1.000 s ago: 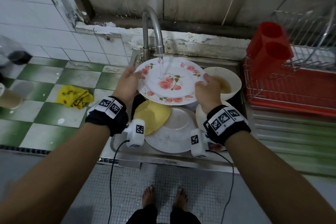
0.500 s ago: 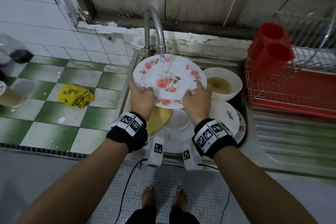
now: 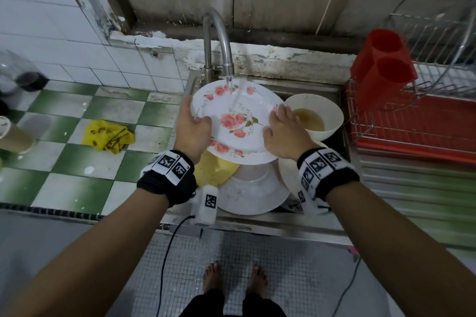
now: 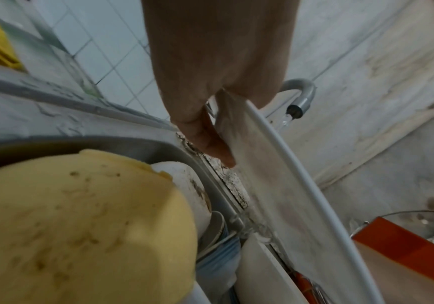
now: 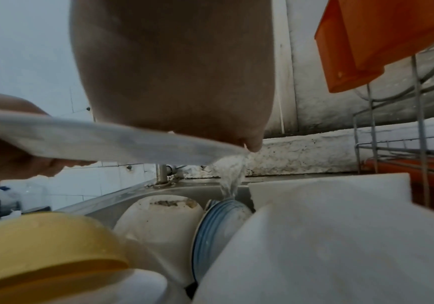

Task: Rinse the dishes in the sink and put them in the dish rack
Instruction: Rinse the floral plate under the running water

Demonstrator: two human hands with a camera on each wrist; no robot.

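A white floral plate (image 3: pixel 239 116) sits tilted under the running faucet (image 3: pixel 219 41), and water strikes its upper face. My left hand (image 3: pixel 192 131) grips its left rim, thumb on top and fingers (image 4: pixel 205 139) underneath. My right hand (image 3: pixel 283 131) lies flat on the plate's right side with its fingers straight. In the right wrist view water pours off the plate's rim (image 5: pixel 93 139) into the sink. Below it lie a yellow plate (image 3: pixel 216 170), white plates (image 3: pixel 252 193) and a white bowl (image 3: pixel 314 116) of brown liquid. The red dish rack (image 3: pixel 412 131) stands to the right.
A red two-cup holder (image 3: pixel 383 69) hangs on the rack's left end. On the green-and-white tiled counter (image 3: pixel 64 157) to the left lies a yellow cloth (image 3: pixel 108 134), with a cup (image 3: pixel 13 136) at the far left edge. The steel drainboard (image 3: pixel 412 183) runs in front of the rack.
The plate has turned under the stream. Both hands have shifted from its near rim to its sides. The right hand went from gripping the rim to lying flat on the face.
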